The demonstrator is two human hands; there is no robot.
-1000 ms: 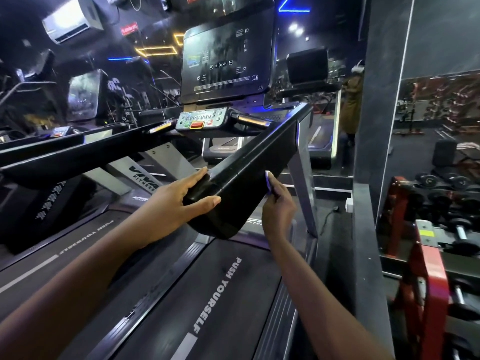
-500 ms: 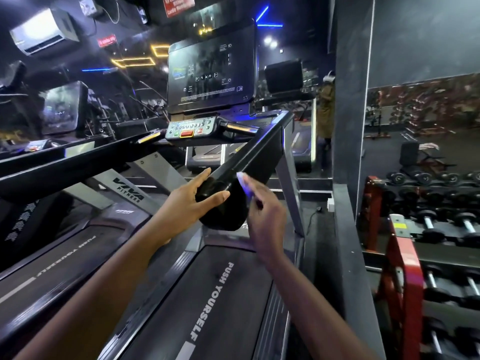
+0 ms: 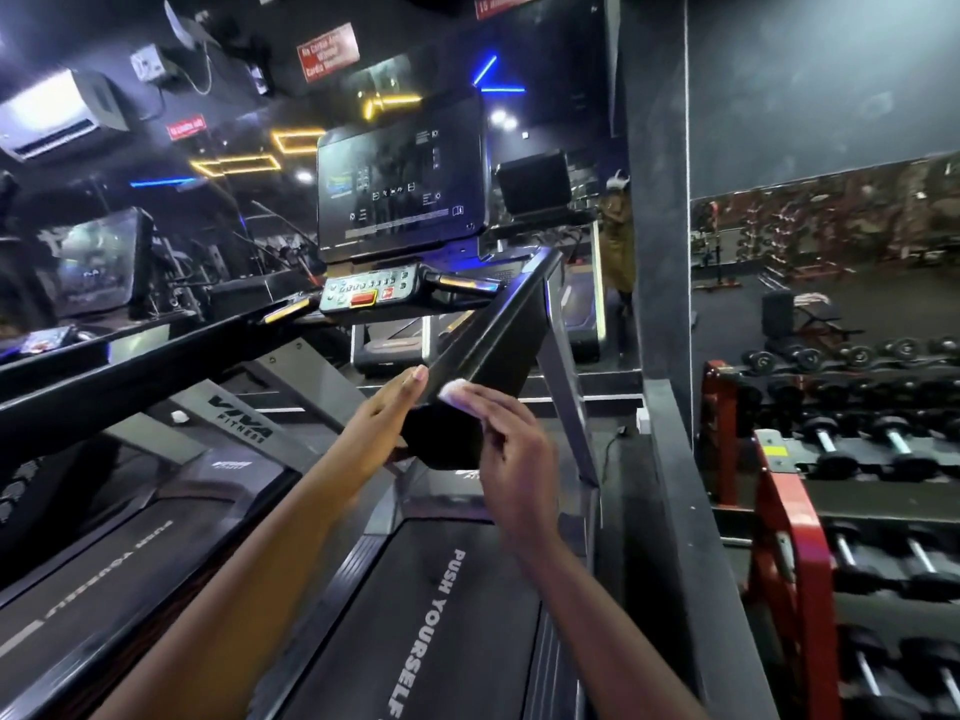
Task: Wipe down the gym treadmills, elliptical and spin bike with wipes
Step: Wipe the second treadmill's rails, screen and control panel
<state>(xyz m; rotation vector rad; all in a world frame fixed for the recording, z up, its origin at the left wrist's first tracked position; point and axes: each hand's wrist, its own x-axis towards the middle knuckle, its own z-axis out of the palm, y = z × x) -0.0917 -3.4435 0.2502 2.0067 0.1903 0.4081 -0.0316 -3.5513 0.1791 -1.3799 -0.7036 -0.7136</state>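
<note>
One left hand, one right hand, one small white wipe, two black treadmill belts, one red steel dumbbell rack.

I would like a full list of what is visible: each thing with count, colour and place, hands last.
console screen: one, dark, top centre
control panel: one, grey, under the screen
handrail: one, black, centre, slanting down towards the camera
wipe: one, white, at the handrail's lower end
treadmill belt: one, black, white lettering, bottom centre
dumbbell rack: one, red, right
dumbbells: several, black, on the rack
air conditioner: one, white, top left
left hand: one, straight fingers against the handrail
right hand: one, pinching the wipe
</note>
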